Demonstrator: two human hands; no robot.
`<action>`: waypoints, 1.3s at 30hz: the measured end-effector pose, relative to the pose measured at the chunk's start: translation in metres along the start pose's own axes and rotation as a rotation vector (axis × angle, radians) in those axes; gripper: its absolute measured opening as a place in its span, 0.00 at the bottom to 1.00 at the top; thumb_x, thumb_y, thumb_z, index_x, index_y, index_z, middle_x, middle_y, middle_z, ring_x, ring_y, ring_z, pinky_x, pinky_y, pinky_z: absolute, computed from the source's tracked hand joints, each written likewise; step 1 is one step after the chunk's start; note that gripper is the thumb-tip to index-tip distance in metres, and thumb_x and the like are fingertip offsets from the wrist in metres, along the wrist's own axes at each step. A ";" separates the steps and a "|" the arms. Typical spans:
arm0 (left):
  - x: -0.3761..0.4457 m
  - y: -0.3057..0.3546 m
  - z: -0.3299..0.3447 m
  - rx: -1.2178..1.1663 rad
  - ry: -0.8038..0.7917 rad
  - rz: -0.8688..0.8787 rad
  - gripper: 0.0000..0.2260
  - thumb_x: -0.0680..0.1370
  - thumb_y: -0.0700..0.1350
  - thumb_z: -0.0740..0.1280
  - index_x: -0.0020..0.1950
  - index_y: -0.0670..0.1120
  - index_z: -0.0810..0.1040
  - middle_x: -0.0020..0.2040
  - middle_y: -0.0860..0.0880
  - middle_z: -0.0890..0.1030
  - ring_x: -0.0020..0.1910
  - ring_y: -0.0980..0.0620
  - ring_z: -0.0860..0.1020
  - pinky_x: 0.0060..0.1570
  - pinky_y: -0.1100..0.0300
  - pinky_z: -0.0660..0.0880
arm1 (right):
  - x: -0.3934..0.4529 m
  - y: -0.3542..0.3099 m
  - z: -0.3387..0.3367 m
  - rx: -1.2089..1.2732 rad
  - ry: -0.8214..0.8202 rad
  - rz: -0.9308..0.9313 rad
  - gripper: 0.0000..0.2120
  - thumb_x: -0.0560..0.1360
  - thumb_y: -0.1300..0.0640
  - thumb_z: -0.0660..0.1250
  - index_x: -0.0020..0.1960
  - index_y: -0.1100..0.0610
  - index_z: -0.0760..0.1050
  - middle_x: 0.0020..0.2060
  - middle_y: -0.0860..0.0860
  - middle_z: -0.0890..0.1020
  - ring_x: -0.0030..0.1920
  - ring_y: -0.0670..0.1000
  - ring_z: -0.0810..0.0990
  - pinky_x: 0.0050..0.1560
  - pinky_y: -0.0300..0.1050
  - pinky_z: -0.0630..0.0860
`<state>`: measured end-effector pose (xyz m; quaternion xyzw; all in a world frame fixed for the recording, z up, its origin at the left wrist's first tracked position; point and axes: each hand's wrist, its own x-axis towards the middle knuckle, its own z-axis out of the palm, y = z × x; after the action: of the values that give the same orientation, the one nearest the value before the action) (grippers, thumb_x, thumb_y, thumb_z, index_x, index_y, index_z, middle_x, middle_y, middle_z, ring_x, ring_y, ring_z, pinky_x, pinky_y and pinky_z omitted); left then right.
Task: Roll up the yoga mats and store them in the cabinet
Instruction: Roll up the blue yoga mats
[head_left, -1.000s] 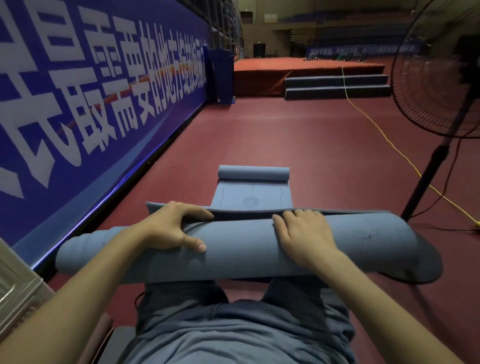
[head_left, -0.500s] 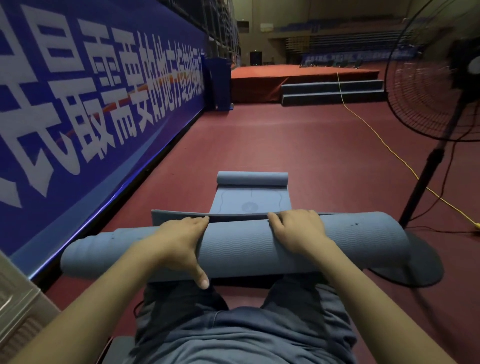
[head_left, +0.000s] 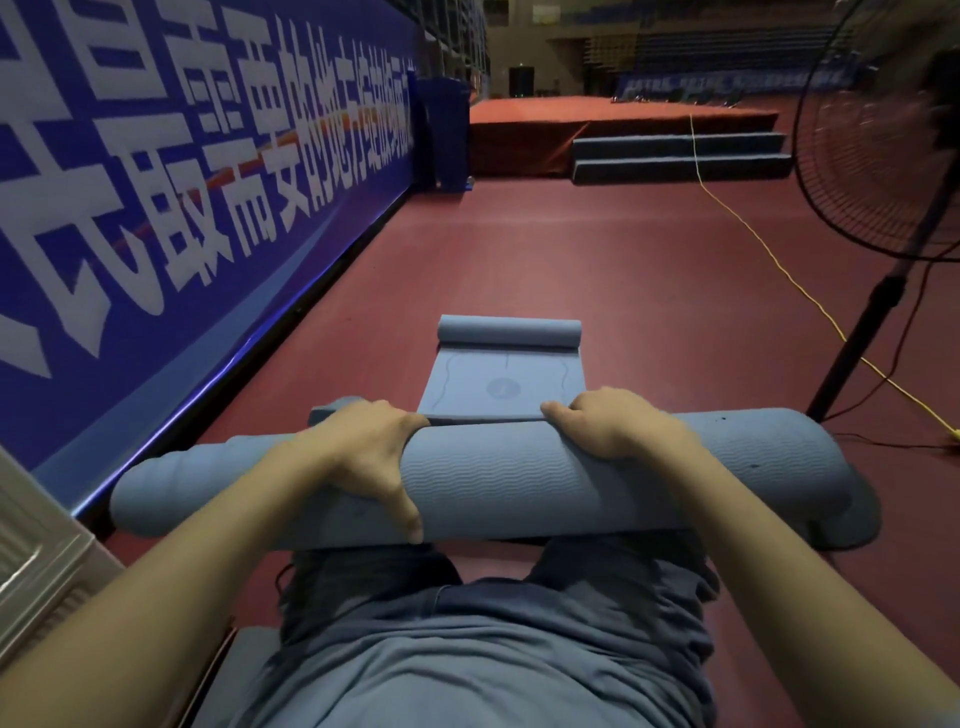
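The only writing is on the blue banner (head_left: 171, 218) along the left wall: large white Chinese characters in 1 row, cut off at the left and top edges. "最需要的地方" reads plainly; the characters further along are too small and slanted to make out. The flat yoga mat (head_left: 501, 387) carries a round emblem, not legible.

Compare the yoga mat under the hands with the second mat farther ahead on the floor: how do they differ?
The near yoga mat is rolled almost fully, with only a short flap left flat; the far mat has just its far end rolled, the rest lying flat. The left hand and right hand grip the near mat; nothing touches the far mat. The near mat shows a wavy ribbed surface; the far mat shows printed lines and a round emblem. Both are blue-grey.
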<state>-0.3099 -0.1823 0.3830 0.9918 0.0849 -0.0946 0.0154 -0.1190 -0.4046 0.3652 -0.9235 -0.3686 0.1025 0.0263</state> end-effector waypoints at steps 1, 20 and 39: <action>-0.001 0.000 -0.003 -0.049 -0.073 0.000 0.43 0.44 0.75 0.77 0.56 0.61 0.78 0.45 0.62 0.81 0.47 0.58 0.80 0.52 0.55 0.78 | -0.001 0.000 -0.003 0.009 -0.083 0.019 0.34 0.82 0.35 0.46 0.68 0.58 0.76 0.68 0.60 0.76 0.64 0.60 0.75 0.60 0.52 0.69; -0.031 0.001 0.077 -0.658 1.036 -0.101 0.27 0.75 0.63 0.70 0.29 0.46 0.66 0.27 0.55 0.66 0.27 0.55 0.65 0.30 0.54 0.63 | 0.012 -0.041 0.020 -0.236 0.354 -0.451 0.56 0.48 0.20 0.68 0.70 0.47 0.65 0.56 0.49 0.79 0.53 0.56 0.79 0.56 0.55 0.74; 0.045 0.008 0.090 -2.213 0.644 0.078 0.28 0.53 0.50 0.89 0.49 0.45 0.88 0.54 0.46 0.86 0.56 0.49 0.83 0.62 0.52 0.79 | 0.040 -0.010 -0.012 -0.064 0.532 -0.490 0.58 0.53 0.24 0.73 0.74 0.53 0.65 0.66 0.50 0.77 0.65 0.55 0.76 0.63 0.54 0.70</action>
<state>-0.2815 -0.1872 0.2866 0.4157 0.0908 0.2895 0.8574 -0.0945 -0.3695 0.3709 -0.8025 -0.5623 -0.1624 0.1159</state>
